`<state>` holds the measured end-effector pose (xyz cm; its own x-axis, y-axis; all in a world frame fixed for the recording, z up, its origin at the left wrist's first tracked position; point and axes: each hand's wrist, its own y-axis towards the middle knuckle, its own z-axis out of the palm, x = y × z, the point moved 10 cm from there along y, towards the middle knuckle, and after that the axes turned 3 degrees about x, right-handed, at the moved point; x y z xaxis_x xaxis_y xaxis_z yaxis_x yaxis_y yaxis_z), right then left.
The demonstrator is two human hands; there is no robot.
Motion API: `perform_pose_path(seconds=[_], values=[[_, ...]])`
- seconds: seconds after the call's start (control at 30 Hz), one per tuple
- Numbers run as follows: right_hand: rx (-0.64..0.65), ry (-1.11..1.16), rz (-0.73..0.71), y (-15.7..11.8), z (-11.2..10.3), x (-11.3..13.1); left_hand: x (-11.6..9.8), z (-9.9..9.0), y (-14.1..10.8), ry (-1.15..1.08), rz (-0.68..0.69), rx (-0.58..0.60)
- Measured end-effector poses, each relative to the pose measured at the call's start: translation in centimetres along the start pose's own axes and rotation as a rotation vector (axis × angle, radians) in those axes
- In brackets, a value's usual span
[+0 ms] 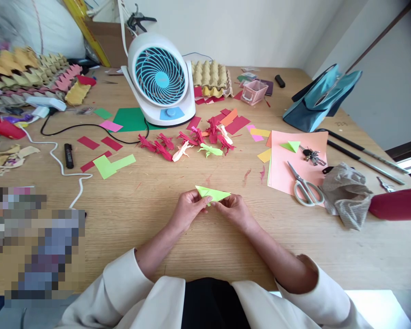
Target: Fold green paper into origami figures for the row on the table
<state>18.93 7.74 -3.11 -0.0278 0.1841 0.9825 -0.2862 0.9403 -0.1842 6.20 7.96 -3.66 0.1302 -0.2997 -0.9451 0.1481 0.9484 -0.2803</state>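
Observation:
A light green paper (214, 194), folded into a triangle, is held just above the wooden table between both hands. My left hand (189, 209) pinches its left part, thumb on top. At the paper's right and lower edge, my right hand (236, 212) is closed on it with thumb and fingers. Beyond the hands lie several red folded paper figures (163, 147), a light green one (210, 150) and a cream one (182, 151). Another green folded triangle (291, 145) rests on pink paper sheets (281, 169) to the right.
A white fan (161, 77) stands at the back. Scissors (304, 185), keys (313, 156), a grey cloth (349, 194) and a blue bag (315, 103) are on the right. At left are a black marker (69, 156), green paper pieces (106, 167), cables and egg trays (30, 75).

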Motion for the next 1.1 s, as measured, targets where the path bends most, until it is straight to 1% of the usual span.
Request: perform_pose_path(seconds=[0.13,0.2,0.3,0.4,0.47,0.6,0.67,0.77,0.97,1.1], values=[[-0.06,-0.062,0.027,-0.1,-0.8,-0.2,0.0,0.3,0.0,0.02,-0.022,0.046],[-0.072,-0.066,0.031,-0.2,-1.0,-0.3,0.0,0.2,0.0,0.038,-0.022,0.047],[-0.055,-0.032,0.013,-0.1,-0.9,-0.2,-0.1,-0.1,0.0,0.053,-0.007,0.021],[0.006,0.028,0.006,0.0,-0.2,-0.2,-0.1,-0.2,0.0,0.058,0.006,0.002],[0.029,0.015,0.0,0.0,0.1,-0.2,-0.1,-0.2,0.0,0.059,0.012,0.0],[-0.01,-0.138,-0.018,0.0,-0.2,-0.2,-0.2,0.1,-0.1,0.056,0.007,0.018],[-0.035,-0.167,-0.028,-0.1,-0.5,-0.1,-0.2,0.1,-0.1,0.048,0.002,0.026],[-0.059,-0.162,-0.032,-0.1,-0.7,-0.1,-0.5,0.0,0.1,0.03,0.011,0.029],[-0.068,-0.155,-0.025,-0.1,-0.8,-0.3,-1.0,-0.5,0.2,0.038,0.054,0.003],[-0.043,-0.118,-0.012,-0.1,-0.6,-0.1,-1.2,-0.5,0.1,0.048,0.079,-0.025]])
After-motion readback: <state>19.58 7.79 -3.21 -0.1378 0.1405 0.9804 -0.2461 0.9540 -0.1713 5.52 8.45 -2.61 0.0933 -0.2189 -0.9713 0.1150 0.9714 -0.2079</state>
